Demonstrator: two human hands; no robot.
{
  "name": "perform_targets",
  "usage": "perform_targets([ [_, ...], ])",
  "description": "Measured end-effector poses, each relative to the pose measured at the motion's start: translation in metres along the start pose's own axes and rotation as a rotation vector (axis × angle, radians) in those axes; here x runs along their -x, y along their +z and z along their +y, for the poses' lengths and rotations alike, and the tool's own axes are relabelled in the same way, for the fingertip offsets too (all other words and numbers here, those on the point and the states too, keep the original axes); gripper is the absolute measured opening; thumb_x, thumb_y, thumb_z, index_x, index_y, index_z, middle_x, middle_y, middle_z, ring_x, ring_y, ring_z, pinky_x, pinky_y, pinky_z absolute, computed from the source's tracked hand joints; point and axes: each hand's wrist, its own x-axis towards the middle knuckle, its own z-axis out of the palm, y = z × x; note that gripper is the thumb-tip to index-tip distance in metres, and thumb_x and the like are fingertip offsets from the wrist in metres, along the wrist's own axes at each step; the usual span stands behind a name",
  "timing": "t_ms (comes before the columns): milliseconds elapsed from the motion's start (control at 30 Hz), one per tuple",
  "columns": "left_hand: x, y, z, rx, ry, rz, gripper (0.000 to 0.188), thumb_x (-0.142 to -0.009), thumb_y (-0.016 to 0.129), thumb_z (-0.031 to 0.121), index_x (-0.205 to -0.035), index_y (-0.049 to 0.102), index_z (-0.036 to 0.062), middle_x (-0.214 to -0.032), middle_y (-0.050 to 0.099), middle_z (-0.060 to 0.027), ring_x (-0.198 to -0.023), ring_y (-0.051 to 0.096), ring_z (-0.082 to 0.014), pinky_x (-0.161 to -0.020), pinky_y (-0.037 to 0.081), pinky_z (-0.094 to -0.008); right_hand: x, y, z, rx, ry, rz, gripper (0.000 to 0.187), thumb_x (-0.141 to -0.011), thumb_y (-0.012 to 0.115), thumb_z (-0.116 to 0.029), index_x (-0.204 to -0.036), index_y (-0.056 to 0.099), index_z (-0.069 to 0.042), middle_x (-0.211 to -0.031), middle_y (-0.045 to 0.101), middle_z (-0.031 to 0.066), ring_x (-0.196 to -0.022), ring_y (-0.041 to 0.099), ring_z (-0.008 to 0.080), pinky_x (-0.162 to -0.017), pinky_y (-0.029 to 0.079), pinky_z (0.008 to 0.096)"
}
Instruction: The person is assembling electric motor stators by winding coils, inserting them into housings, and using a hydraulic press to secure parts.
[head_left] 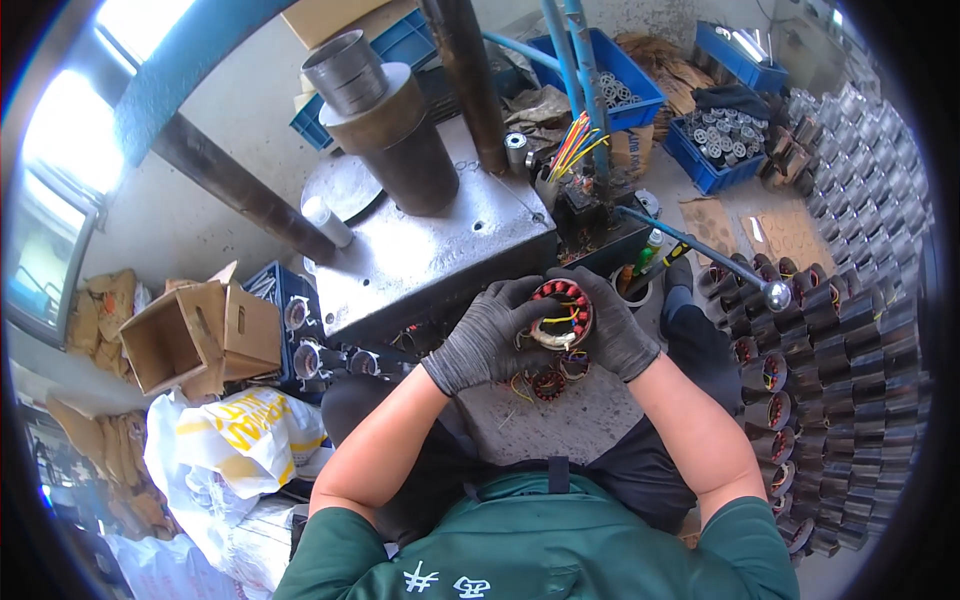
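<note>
Both my hands wear dark grey gloves and meet in front of me around a motor stator [579, 318]. Red-capped windings ring its open face, with yellow and white wires inside. My left hand [483, 335] grips its left side, fingers reaching to the rim and wires. Wrapped round the right and far side is my right hand [618, 335]. The stator's outer shell is mostly hidden by my gloves. Just below and beyond it, more wound stators [547, 384] with loose coloured leads lie low between my knees.
A press with a steel bed [440, 265] and a thick cylinder [400, 140] stands ahead. A ball-ended lever [775, 294] juts right. Stacked metal housings [850, 350] fill the right side. Blue bins [710, 170] of parts sit behind; a cardboard box [250, 335] and white sacks [215, 460] lie left.
</note>
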Motion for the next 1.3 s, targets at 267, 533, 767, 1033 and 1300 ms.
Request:
perform_targets([
  [267,-0.01,-0.039,0.005,-0.195,0.103,-0.032,0.069,-0.07,0.092,0.043,-0.13,0.069,0.0191,-0.134,0.063,-0.0159,-0.12,0.063,-0.0406,-0.099,0.053,-0.051,-0.002,0.02,-0.019,-0.132,0.156,-0.157,0.073,-0.103,0.054,-0.065,-0.148,0.054,-0.008,-0.146,0.059,0.0114,-0.133,0.059,0.0265,-0.117,0.045,0.0456],
  [533,-0.062,-0.173,-0.006,-0.5,0.055,0.186,0.055,-0.081,0.089,0.027,-0.13,0.068,0.0117,-0.139,0.061,-0.0178,-0.13,0.06,-0.0377,-0.108,0.051,-0.0475,-0.017,-0.016,0.004,-0.116,0.009,0.078,0.073,-0.094,0.067,-0.063,-0.141,0.048,-0.009,-0.125,0.067,0.0184,-0.101,0.072,0.0335,-0.086,0.057,0.049],
  [767,-0.112,-0.298,-0.054,-0.281,-0.309,0.531,0.062,-0.088,0.087,0.03,-0.14,0.063,0.0065,-0.134,0.068,-0.0147,-0.122,0.066,-0.0283,-0.106,0.051,-0.0396,-0.014,0.003,0.008,-0.014,0.044,0.121,0.06,-0.096,0.067,-0.053,-0.134,0.054,-0.008,-0.108,0.073,0.0166,-0.087,0.073,0.0289,-0.08,0.057,0.0446],
  [1033,-0.13,-0.331,-0.066,-0.167,-0.534,0.449,0.077,-0.089,0.079,0.058,-0.141,0.063,0.0037,-0.129,0.071,-0.0148,-0.119,0.065,-0.0223,-0.108,0.046,-0.0335,-0.021,-0.001,0.013,0.067,0.025,0.077,0.063,-0.099,0.062,-0.057,-0.138,0.051,-0.009,-0.111,0.071,0.0164,-0.093,0.073,0.0302,-0.085,0.057,0.0459],
  [1300,-0.118,-0.343,-0.093,-0.099,-0.733,0.35,0.061,-0.093,0.08,0.039,-0.138,0.066,0.0002,-0.123,0.074,-0.0131,-0.112,0.067,-0.0215,-0.1,0.05,-0.0335,-0.025,0.008,0.022,0.136,0.138,0.065,0.046,-0.101,0.063,-0.046,-0.131,0.055,-0.013,-0.102,0.075,0.0129,-0.079,0.074,0.0256,-0.077,0.058,0.0418],
])
